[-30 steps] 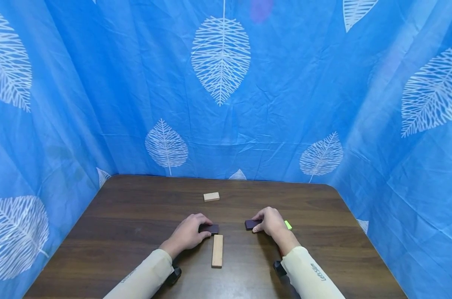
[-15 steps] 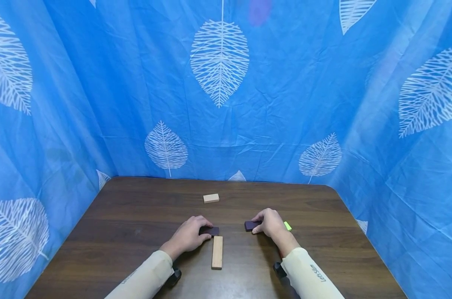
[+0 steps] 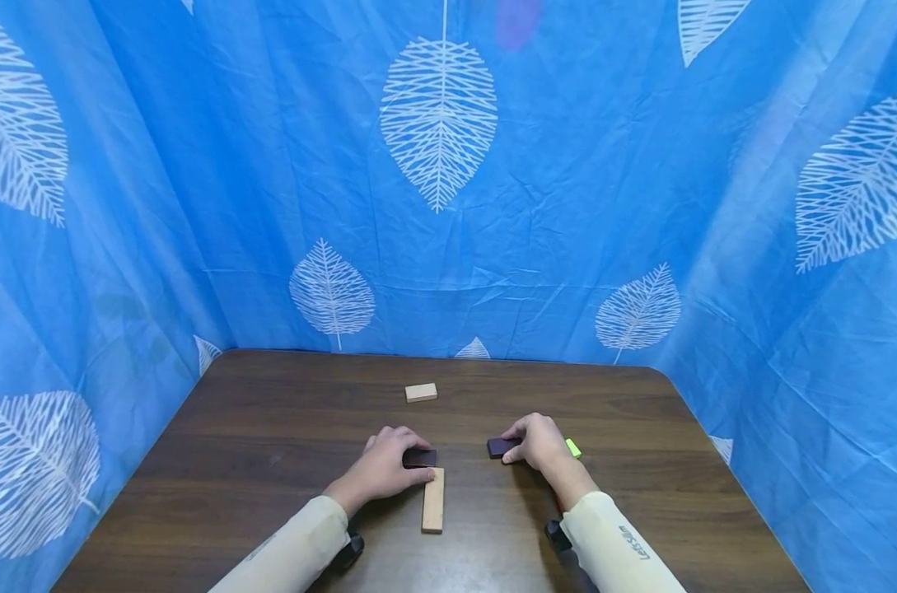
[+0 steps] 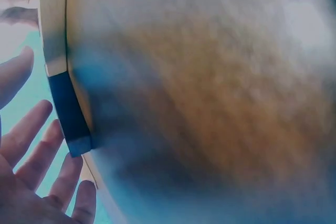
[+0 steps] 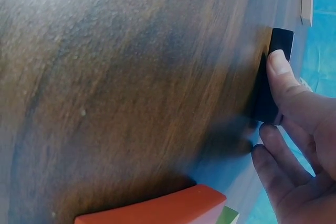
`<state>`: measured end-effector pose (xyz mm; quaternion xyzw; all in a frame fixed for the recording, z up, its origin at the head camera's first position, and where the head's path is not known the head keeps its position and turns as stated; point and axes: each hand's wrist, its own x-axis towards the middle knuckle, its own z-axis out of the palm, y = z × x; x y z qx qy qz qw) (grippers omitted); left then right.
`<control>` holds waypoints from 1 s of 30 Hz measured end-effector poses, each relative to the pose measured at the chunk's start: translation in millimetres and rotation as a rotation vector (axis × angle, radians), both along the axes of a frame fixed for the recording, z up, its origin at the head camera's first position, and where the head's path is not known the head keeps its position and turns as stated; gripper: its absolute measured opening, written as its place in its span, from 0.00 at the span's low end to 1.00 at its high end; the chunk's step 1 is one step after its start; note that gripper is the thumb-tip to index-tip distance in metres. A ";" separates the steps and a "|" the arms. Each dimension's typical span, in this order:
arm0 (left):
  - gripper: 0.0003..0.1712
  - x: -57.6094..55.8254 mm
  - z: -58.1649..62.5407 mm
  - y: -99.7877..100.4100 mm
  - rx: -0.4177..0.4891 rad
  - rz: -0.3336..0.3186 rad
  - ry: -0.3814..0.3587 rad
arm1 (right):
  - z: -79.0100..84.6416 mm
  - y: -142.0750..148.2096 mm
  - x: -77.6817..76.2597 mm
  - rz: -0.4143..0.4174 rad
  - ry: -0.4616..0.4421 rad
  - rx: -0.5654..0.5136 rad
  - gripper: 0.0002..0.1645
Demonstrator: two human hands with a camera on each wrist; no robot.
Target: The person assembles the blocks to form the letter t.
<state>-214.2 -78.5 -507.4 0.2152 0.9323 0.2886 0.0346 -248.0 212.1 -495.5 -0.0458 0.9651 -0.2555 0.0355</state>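
In the head view, my left hand is around a dark purple wooden block, its thumb near the far end of a pale wooden block. The left wrist view shows the dark block end to end with the pale block, the fingers spread and thumb apart from it. My right hand pinches a second dark purple block lying on the table. Its thumb presses the near side in the right wrist view, while the fingers behind are partly hidden.
Another pale block lies farther back on the brown table. A lime-green block peeks out beyond the right wrist. Close to the right hand is a red-orange block. A blue leaf-patterned curtain surrounds the table.
The left thumb has moved off the dark block toward the pale block's end, and the hand has widened. My right hand keeps its hold on its block, with little movement.
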 end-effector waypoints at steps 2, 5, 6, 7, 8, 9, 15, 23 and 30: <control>0.24 -0.4 -0.7 1.0 -0.009 0.002 0.007 | -0.2 0.0 -0.8 -0.003 -0.003 -0.005 0.19; 0.25 0.4 -0.9 2.6 -0.010 0.013 0.009 | -0.7 0.3 -1.8 -0.003 -0.008 -0.013 0.19; 0.25 0.7 -0.9 3.0 -0.009 0.018 0.011 | -0.5 0.5 -1.9 -0.002 -0.011 -0.014 0.19; 0.24 0.7 -1.3 3.4 -0.011 0.024 0.012 | -0.5 0.8 -1.8 -0.001 -0.015 -0.016 0.19; 0.24 0.9 -1.2 3.8 -0.012 0.028 0.014 | -0.5 1.0 -1.6 0.001 -0.021 -0.019 0.19; 0.24 0.9 -1.4 4.1 -0.017 0.031 0.015 | -0.8 1.5 -1.5 0.008 -0.023 -0.017 0.19; 0.24 1.7 -1.2 4.6 -0.030 0.048 0.023 | -4.7 4.4 1.7 0.092 0.014 -0.026 0.16; 0.24 3.0 -4.0 4.4 -0.016 0.073 -0.022 | -6.8 6.2 7.9 0.141 0.078 -0.060 0.17; 0.24 1.7 -2.5 4.5 -0.005 0.087 -0.044 | -1.6 1.5 9.7 0.133 0.107 -0.089 0.17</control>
